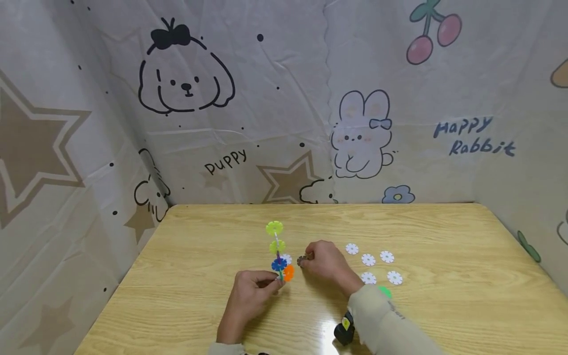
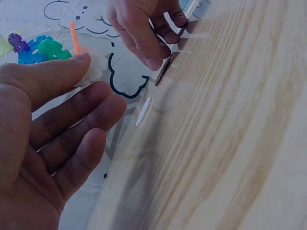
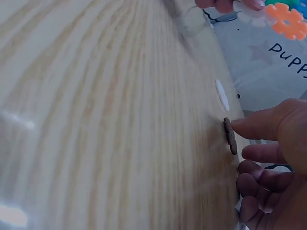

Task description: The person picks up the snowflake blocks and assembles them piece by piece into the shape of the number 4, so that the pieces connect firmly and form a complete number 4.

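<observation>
My left hand (image 1: 255, 293) pinches a white snowflake disc (image 2: 97, 66) between thumb and fingers. That disc is the lower end of an upright chain of joined discs, with green (image 2: 54, 49), orange (image 3: 287, 21), blue (image 1: 279, 265), purple (image 2: 18, 43) and yellow-green (image 1: 274, 227) pieces above. To the right, my right hand (image 1: 326, 261) reaches down to a brown disc (image 3: 230, 136). The brown disc lies flat on the table, a fingertip touching its edge, and a gap shows between the fingers. A loose white disc (image 3: 221, 95) lies between the hands.
Several white discs (image 1: 368, 259) lie spread on the wooden table (image 1: 199, 236) to the right of my right hand. A green disc (image 1: 385, 292) is partly hidden by the right sleeve. A black device (image 1: 344, 329) sits by the right forearm. Patterned curtains surround the table.
</observation>
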Tool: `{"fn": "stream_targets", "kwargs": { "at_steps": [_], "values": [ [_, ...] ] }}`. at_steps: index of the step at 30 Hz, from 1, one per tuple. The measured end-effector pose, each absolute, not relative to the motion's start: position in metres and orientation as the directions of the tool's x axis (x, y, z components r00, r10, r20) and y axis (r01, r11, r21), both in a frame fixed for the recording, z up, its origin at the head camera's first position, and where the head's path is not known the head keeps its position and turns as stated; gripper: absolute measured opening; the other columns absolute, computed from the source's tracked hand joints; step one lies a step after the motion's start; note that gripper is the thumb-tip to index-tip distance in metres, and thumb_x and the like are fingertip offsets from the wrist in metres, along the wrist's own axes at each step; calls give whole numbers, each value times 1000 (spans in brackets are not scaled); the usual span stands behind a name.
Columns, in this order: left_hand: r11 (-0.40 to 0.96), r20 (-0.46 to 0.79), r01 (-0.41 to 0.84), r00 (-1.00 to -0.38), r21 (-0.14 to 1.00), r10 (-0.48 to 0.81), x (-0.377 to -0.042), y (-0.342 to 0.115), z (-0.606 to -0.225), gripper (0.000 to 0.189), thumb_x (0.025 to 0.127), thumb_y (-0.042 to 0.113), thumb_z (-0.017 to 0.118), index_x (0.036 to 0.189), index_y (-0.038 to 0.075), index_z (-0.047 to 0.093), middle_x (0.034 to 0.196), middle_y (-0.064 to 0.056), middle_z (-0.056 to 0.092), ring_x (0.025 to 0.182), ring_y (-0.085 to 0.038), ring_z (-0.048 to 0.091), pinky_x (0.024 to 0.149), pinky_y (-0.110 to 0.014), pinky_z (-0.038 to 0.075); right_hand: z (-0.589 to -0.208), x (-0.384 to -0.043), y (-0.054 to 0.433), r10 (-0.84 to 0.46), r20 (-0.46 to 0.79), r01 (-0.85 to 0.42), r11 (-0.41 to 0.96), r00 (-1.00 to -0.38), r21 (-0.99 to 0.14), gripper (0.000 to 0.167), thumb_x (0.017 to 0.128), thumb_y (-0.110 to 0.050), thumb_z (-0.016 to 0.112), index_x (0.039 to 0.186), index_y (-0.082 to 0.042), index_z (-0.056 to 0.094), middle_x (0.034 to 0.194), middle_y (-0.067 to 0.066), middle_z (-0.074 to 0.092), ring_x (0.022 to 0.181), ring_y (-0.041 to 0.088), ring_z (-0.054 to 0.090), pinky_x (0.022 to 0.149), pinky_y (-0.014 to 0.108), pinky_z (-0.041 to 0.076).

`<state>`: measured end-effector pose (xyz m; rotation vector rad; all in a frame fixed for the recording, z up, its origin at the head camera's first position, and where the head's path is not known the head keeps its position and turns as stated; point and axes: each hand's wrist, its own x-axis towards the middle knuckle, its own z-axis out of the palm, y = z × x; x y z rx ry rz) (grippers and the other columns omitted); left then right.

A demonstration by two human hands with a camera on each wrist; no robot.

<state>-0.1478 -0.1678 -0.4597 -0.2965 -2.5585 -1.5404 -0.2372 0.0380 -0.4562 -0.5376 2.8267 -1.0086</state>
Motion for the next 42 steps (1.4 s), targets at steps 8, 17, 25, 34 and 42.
{"fn": "stream_targets", "kwargs": {
  "at_steps": [8,17,25,34,42],
  "values": [
    [460,203,227,-974,858,102,-148,-168,-459,8,89,18,77,88,11,81,84,6,74,73,-9,68,68,-26,56,-456,-239,35,-359,-1,-287,748,-933,-599,15,84,-21,80,85,-9,72,78,-2,60,71,16,53,65,34,48],
    [444,217,245,-969,862,114,-148,-167,-461,7,89,17,77,88,11,81,82,6,74,71,-9,67,69,-26,56,-455,-239,37,-358,-40,-260,747,-933,-612,13,84,-14,79,85,-7,68,78,-1,59,72,17,53,66,33,49],
    [437,223,250,-968,864,113,-148,-165,-462,7,89,16,77,87,11,81,82,6,74,71,-9,68,68,-26,56,-455,-237,48,-388,24,-308,691,-921,-654,14,80,-5,80,81,-6,66,75,-1,62,70,15,54,66,33,50],
    [434,215,246,-969,867,120,-148,-164,-463,7,89,17,78,87,11,81,83,4,74,70,-9,68,68,-26,56,-455,-234,62,-473,69,-394,636,-878,-664,12,84,-3,74,75,-9,69,73,-4,63,65,12,53,60,29,46],
    [439,214,255,-967,862,141,-148,-160,-463,8,89,15,77,88,8,80,82,4,74,70,-9,68,67,-26,56,-448,-227,73,-490,115,-422,580,-864,-697,10,88,-5,69,79,-9,70,72,-6,62,62,11,50,57,28,44]
  ]
}}
